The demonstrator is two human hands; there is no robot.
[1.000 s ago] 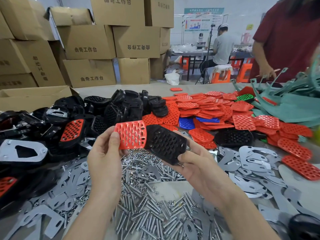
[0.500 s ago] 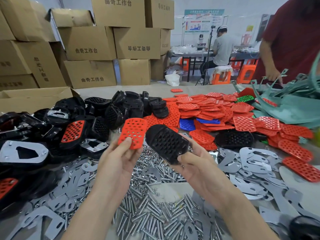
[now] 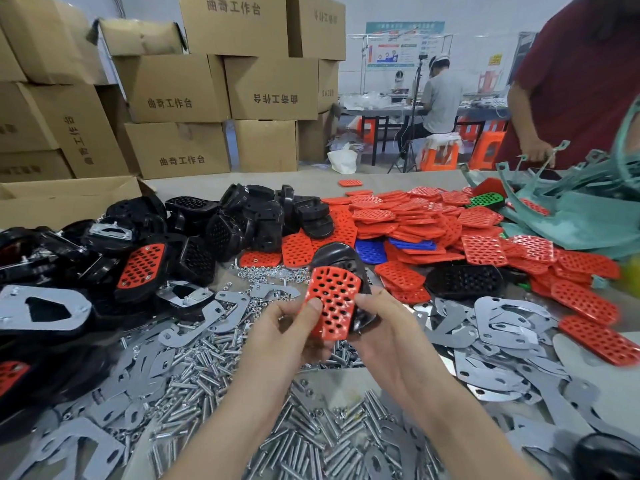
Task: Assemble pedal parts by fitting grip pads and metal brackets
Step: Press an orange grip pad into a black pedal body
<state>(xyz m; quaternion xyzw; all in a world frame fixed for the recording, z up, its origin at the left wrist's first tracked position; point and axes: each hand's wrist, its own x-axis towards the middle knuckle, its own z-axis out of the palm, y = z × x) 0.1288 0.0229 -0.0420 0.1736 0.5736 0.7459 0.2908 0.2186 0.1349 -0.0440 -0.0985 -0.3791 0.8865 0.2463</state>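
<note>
A red perforated grip pad (image 3: 333,303) now lies over the face of a black pedal body (image 3: 335,255), both held up above the table in front of me. My left hand (image 3: 284,334) pinches the pad's left edge with thumb on top. My right hand (image 3: 384,327) grips the black pedal body from the right and underneath, thumb against the pad's right edge. Most of the black body is hidden behind the pad.
Bolts and nuts (image 3: 311,441) cover the table below my hands. Metal brackets (image 3: 498,327) lie right and left. Red pads (image 3: 415,216) are heaped behind, black pedal bodies (image 3: 242,220) at back left, teal parts (image 3: 581,209) far right. Another person (image 3: 581,81) stands at right.
The red pad and black pedal body were held apart side by side; my hands have come together and the pad now sits over the black body.
</note>
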